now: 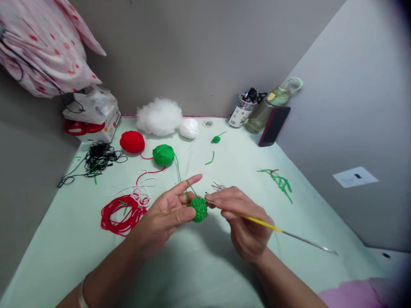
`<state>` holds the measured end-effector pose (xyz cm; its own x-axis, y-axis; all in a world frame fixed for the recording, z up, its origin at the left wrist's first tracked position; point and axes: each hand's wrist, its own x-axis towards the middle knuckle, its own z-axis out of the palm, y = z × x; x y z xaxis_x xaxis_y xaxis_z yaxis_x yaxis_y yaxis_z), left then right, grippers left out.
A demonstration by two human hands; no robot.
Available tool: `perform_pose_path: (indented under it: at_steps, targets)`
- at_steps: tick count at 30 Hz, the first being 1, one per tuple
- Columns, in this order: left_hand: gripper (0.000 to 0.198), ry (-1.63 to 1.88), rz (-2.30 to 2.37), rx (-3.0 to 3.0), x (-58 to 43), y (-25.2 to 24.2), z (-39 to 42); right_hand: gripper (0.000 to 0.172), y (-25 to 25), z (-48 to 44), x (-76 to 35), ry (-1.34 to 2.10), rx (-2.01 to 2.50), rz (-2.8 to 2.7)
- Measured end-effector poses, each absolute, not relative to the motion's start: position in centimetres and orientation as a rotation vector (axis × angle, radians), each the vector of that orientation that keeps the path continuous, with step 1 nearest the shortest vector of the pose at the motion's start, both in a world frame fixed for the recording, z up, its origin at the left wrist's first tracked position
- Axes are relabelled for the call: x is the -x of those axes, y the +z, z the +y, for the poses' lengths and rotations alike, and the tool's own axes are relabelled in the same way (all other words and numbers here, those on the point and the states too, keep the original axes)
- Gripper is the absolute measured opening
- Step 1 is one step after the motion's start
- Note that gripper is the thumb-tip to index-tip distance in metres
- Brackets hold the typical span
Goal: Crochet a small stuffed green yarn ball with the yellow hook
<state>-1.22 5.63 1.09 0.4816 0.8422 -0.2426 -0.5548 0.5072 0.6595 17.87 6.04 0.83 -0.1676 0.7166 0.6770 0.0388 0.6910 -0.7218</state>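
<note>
A small round green crocheted piece (198, 210) is pinched between the thumb and fingers of my left hand (173, 214). Green yarn runs over that hand's raised index finger and back to a green yarn ball (163, 155). My right hand (245, 218) grips a crochet hook (263, 223) with a yellow middle and metal ends. The hook's working tip meets the top edge of the green piece; exactly how it sits in the stitches is too small to tell. Its other end points toward the lower right.
Around the hands lie a red yarn coil (117, 218), red ball (132, 141), black tangle (101, 158) and green scraps (279, 182). White stuffing (159, 116), a white ball (189, 128), pen holder (240, 112), bottle (261, 113) and phone (275, 126) line the back.
</note>
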Motion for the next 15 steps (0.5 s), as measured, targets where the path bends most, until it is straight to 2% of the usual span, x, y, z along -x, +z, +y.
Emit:
perform_pose_path:
  at_steps: [8,15]
  targets:
    - [0.059,0.875,0.619,-0.679,2.3,1.0,6.3,0.021,1.1,5.9,-18.6,0.896,0.715,-1.552]
    - [0.049,0.851,0.679,-0.746,2.5,0.9,6.6,0.013,1.5,6.5,-18.5,1.374,0.766,-1.125]
